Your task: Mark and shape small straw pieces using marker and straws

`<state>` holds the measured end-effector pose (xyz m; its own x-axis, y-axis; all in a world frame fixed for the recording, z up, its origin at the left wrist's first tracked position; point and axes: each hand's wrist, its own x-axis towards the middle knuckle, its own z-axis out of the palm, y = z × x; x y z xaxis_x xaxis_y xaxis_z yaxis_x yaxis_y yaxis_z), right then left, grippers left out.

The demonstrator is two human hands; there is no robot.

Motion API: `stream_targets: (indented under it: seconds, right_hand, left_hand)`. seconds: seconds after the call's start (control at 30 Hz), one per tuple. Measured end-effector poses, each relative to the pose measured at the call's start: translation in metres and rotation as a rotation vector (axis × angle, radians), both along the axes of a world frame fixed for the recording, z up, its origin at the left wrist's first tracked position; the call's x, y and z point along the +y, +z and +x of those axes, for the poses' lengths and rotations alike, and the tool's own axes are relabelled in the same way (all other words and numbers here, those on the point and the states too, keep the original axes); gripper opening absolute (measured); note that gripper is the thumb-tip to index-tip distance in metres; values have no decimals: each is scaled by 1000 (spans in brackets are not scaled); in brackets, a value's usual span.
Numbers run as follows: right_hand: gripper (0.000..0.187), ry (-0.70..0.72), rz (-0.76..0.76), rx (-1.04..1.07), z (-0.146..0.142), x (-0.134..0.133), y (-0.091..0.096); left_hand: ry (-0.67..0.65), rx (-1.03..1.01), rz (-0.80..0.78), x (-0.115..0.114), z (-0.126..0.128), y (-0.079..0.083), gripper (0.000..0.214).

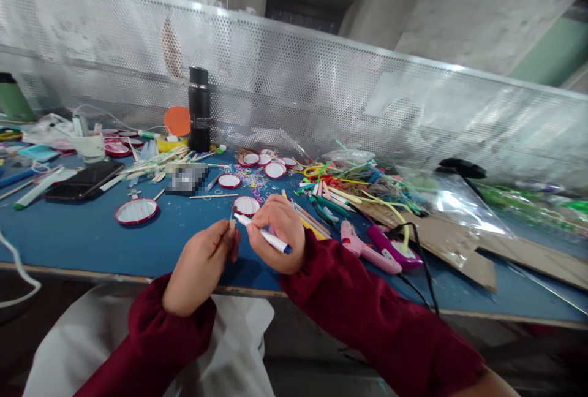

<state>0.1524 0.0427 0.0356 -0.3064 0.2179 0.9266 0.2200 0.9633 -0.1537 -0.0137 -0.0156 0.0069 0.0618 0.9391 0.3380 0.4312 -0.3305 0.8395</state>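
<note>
My right hand [278, 234] is closed round a white marker pen [263, 233] with a blue end, its tip pointing left. My left hand [202, 262] pinches a small pale stick piece [233, 218] right at the pen's tip. Both hands hover over the front edge of the blue table [92, 234]. Both sleeves are dark red. A white disc with a red rim [247, 204] lies just beyond the hands.
Pink glue gun [365, 249] and a purple one [394, 249] with black cord lie to the right, by cardboard [459, 244]. Black bottle [199, 109], phone [85, 180], several red-rimmed discs [136, 211], sticks and coloured straws [349, 185] litter the table. A perforated metal screen [321, 84] stands behind.
</note>
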Motion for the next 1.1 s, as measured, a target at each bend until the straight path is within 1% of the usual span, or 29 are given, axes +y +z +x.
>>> stream_targets:
  seconds: [0.27,0.53,0.83,1.0,1.1]
  right_hand:
    - [17,-46,16,-9,2,0,5]
    - [17,8,31,-11,1,1,2]
    - [16,-1,28,-13,0,-1,3]
    - [17,-46,22,-17,1,-1,4]
    - [18,-36,30,-4,1,0,4]
  left_hand:
    - [14,-26,-18,-1,1,2,41]
    - [15,-19,-9,0,1,2,43]
    - [7,-21,-13,0,2,0,42]
    - [11,-27,-19,-1,1,1,40]
    - [14,-28,-16,-1,1,1,40]
